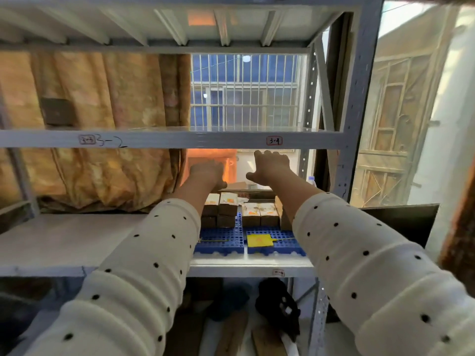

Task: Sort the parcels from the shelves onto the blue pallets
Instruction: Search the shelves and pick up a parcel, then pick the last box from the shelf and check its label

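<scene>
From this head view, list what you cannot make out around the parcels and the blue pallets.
- Left hand: its fingers point away from the head camera, so any grip is hidden.
- Rear parcels: both forearms cover part of the rows.
- Parcel labels: too small to read.
- Yellow note on the right blue pallet: its writing is blurred.
- Things under the shelf: dark, cut off by the bottom edge.

Orange curtain (90, 150) left; barred window (244, 91) behind.

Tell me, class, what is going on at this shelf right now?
A person in a white dotted sweater reaches both arms into a metal shelf. The left hand and right hand hover, fingers relaxed, above small brown parcels stacked on two blue pallets. Neither hand holds anything. A yellow tag lies on the right pallet.
</scene>
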